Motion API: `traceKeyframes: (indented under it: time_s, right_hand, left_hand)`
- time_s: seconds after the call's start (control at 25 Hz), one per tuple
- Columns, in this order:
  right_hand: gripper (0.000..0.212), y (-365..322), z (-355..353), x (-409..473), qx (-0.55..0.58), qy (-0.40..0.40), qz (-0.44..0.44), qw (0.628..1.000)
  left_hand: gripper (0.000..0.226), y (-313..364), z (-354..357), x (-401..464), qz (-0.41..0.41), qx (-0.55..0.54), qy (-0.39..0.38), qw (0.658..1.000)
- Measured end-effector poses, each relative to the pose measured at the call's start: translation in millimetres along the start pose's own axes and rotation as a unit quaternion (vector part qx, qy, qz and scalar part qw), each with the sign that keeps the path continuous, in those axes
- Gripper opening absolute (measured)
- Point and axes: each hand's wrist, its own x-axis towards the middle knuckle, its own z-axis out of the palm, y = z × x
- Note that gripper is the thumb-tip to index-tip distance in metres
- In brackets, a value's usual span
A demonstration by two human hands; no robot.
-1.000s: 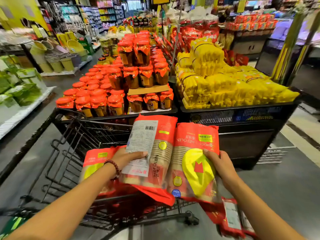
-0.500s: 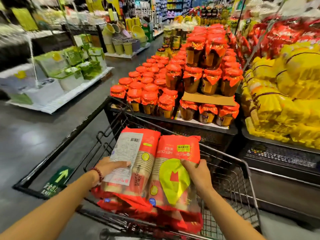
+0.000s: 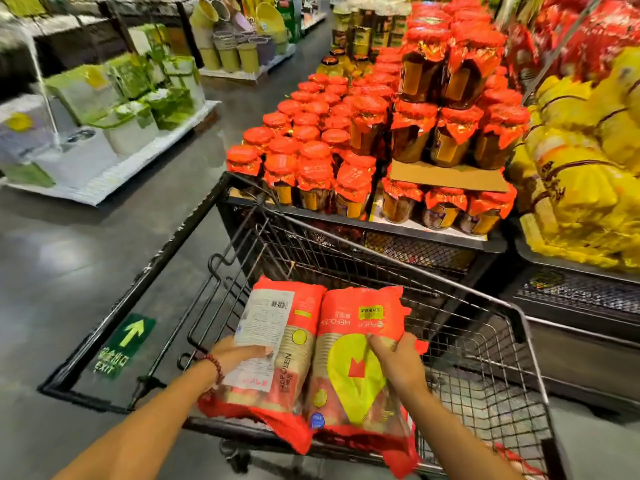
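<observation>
Two red plastic packs of stacked paper cups lie side by side over the near end of a black wire shopping cart (image 3: 485,344). My left hand (image 3: 235,358) holds the left pack (image 3: 298,344) at its white label side, thumb on top. My right hand (image 3: 398,362) grips the right pack (image 3: 349,368), fingers curled over its right edge beside the yellow heart-shaped print. Further red packs seem to lie beneath these two, mostly hidden.
Just beyond the cart stands a black display table (image 3: 381,233) stacked with red-capped jars (image 3: 346,147). Yellow bagged goods (image 3: 581,188) pile up on the right. Low white platforms with green-white boxes (image 3: 131,109) and buckets (image 3: 239,46) line the left aisle. A green exit arrow (image 3: 128,337) marks the floor.
The view has swung left and down and come closer to the cart. Both packs have sunk lower over the cart's near end, still held by both hands.
</observation>
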Motion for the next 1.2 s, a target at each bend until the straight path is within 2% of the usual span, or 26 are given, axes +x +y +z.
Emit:
traceKeyframes:
  time_s: [0.24, 0.44, 0.56, 0.6, 0.68, 0.76, 0.8, 0.88, 1.0, 1.08, 1.2]
  right_hand:
    - [0.048, -8, 4, -5, -0.051, 0.002, 0.0, 0.999]
    - [0.049, -13, 2, -8, -0.058, -0.003, 0.008, 0.998]
    - [0.053, -16, -2, -9, -0.098, -0.019, 0.007, 0.995]
    - [0.06, -17, -5, -10, -0.144, -0.032, 0.01, 0.989]
    - [0.075, -26, -17, -10, -0.291, -0.032, -0.011, 0.956]
    - [0.075, -49, -40, -9, -0.415, 0.039, -0.095, 0.904]
    - [0.074, -65, -55, -8, -0.454, 0.092, -0.149, 0.874]
    - [0.074, -96, -90, -11, -0.495, 0.189, -0.228, 0.817]
    - [0.076, -120, -145, -24, -0.509, 0.28, -0.25, 0.775]
    - [0.077, -114, -179, -44, -0.504, 0.32, -0.232, 0.768]
    - [0.079, -78, -234, -92, -0.494, 0.369, -0.194, 0.763]
  left_hand:
    - [0.025, 0, -1, 2, 0.011, 0.01, -0.015, 1.0]
    - [0.041, 8, -4, 4, 0.052, 0.109, -0.042, 0.992]
    - [0.061, 15, -12, 7, 0.066, 0.219, -0.079, 0.97]
    - [0.068, 22, -14, 8, 0.056, 0.282, -0.092, 0.953]
    - [0.072, 52, -15, 7, 0.069, 0.46, -0.089, 0.881]
    - [0.086, 100, -9, 2, 0.146, 0.589, 0.026, 0.794]
    - [0.096, 130, 0, -5, 0.207, 0.617, 0.093, 0.754]
    - [0.106, 186, 30, -24, 0.341, 0.626, 0.17, 0.68]
    - [0.107, 241, 87, -58, 0.484, 0.615, 0.194, 0.592]
    - [0.108, 258, 122, -80, 0.531, 0.614, 0.197, 0.55]
    - [0.108, 260, 177, -118, 0.584, 0.598, 0.179, 0.518]
